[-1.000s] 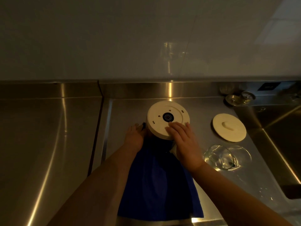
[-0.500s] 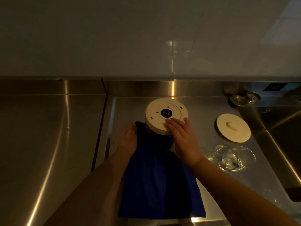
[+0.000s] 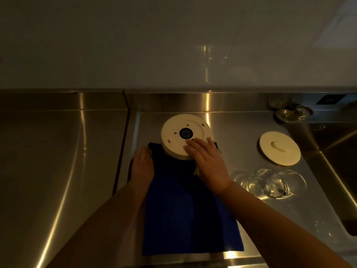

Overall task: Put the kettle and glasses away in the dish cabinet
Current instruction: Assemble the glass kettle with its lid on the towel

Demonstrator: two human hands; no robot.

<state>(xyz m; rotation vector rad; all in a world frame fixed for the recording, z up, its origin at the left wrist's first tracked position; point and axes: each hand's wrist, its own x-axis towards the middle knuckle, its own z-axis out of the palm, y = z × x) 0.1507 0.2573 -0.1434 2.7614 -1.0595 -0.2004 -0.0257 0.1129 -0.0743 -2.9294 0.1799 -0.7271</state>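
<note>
- While the kettle [image 3: 184, 136] stands upside down at the far end of the blue cloth [image 3: 185, 209], the job looks like draining or drying it before it goes to the cabinet.
- Nearest to us, that cloth lies flat on the steel counter [image 3: 58, 171], running from the front edge up under the kettle.
- Left hand [image 3: 143, 165] rests flat on the cloth's left edge, fingers straight, gripping nothing.
- Right hand [image 3: 206, 161] lies on the kettle's upturned base, fingers spread and relaxed, pressing rather than clutching.
- My read: keep that palm steady so the kettle doesn't slide on the cloth, then take a proper grip on the body before lifting; a wet shell could slip.
- Kettle itself: cream and round, a flat disc of a base facing up with a dark connector ring at its centre.
- Right of the cloth, clear glasses [image 3: 268, 182] sit on the counter, their number hard to count through the reflections.
- Further back, the cream lid [image 3: 280, 147] lies apart from the kettle, beside the sink [image 3: 336, 151].
- No cabinet in view.
</note>
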